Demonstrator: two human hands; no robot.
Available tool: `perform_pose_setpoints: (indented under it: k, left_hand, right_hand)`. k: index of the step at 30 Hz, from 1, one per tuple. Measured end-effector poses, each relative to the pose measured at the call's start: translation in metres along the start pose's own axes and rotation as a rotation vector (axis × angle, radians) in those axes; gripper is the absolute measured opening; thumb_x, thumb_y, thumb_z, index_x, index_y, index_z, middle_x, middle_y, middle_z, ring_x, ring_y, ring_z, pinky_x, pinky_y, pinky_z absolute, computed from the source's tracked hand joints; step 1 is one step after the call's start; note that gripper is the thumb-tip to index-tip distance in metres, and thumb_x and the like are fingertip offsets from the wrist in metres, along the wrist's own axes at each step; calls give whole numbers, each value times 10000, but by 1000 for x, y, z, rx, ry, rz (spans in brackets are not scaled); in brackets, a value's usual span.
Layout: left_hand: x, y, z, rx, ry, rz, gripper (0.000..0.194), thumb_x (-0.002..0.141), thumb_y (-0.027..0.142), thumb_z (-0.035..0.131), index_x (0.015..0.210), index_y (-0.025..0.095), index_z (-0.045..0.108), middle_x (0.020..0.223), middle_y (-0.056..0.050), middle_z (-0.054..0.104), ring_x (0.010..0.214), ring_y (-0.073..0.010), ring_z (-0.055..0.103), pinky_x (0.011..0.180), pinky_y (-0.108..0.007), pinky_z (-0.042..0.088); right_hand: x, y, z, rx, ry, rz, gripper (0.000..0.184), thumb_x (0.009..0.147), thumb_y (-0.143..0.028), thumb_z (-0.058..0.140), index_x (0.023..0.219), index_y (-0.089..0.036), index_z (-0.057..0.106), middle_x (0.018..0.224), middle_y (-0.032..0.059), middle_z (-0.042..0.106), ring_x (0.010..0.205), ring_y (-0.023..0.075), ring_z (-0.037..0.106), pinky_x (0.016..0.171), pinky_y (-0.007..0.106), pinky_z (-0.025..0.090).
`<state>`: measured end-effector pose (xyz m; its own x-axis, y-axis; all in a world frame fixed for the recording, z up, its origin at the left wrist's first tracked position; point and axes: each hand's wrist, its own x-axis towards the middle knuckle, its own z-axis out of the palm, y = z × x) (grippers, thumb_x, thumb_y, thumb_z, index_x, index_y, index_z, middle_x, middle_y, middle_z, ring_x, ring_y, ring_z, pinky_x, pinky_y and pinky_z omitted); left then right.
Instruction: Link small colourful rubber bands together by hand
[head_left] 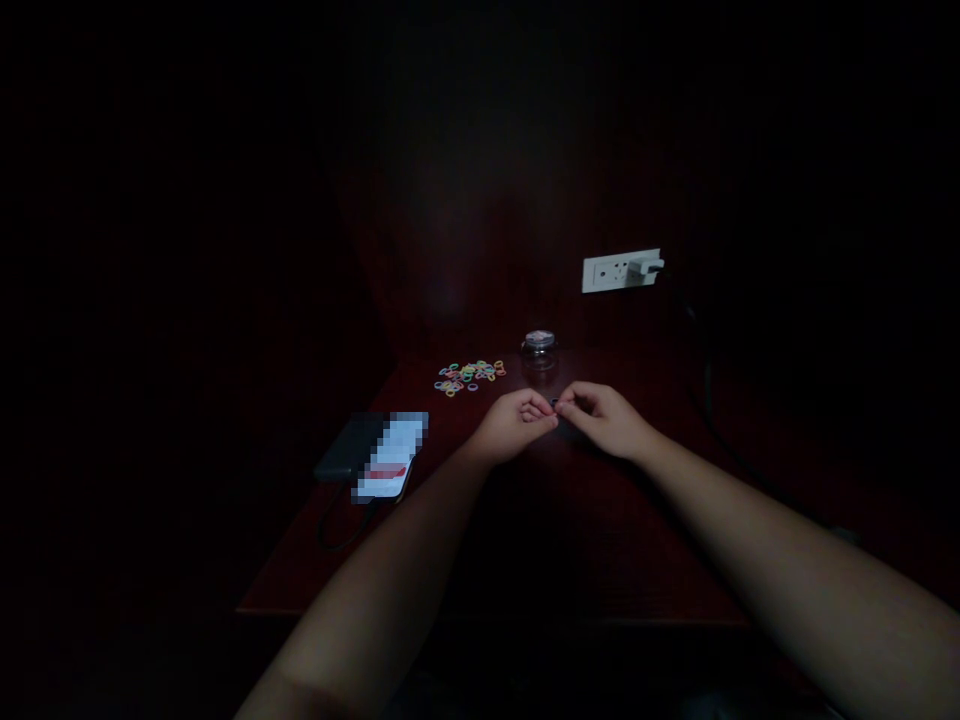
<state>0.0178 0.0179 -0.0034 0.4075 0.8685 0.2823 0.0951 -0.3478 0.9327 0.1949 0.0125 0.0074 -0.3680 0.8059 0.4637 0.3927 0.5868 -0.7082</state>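
My left hand (516,425) and my right hand (609,422) meet above the dark red table, fingertips almost touching. Both are closed in a pinch. Between the fingertips a small dark loop (554,402) shows, which looks like a small elastic band; the fingers partly hide it. Just beyond my left hand lies a loose heap of small coloured elastic bands (469,376), in yellow, green, pink and purple. A clear round jar (539,352) with a silvery lid stands behind the hands.
On the left of the table (300,585) lie a lit phone (394,455), its screen blurred, and a dark flat block (349,448) with a cable. A white wall socket (621,270) holds a plug, its cord running down at the right. The surroundings are very dark.
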Motion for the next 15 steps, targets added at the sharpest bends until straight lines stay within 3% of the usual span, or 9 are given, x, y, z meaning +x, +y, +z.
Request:
perform_pose_setpoints:
  k: [5,15]
  left_hand:
    - [1,-2,0,11,10,25,196,685,207,692,783,102,558,689,-8,594,609,-63,535,598,-201,428]
    - [1,-2,-1,2,1,-78,221,662,223,718,799,93,602,680,-17,612,609,-71,550,612,-208,437]
  right_hand:
    - [0,3,0,3,-36,32,273,799,-400,537,705,-152,600,603,1,539,558,115,445,521,238,350]
    - [-1,3,0,-31,-45,38,289,801,-412,530,705,-151,609,617,11,561,562,120,458,519,238,345]
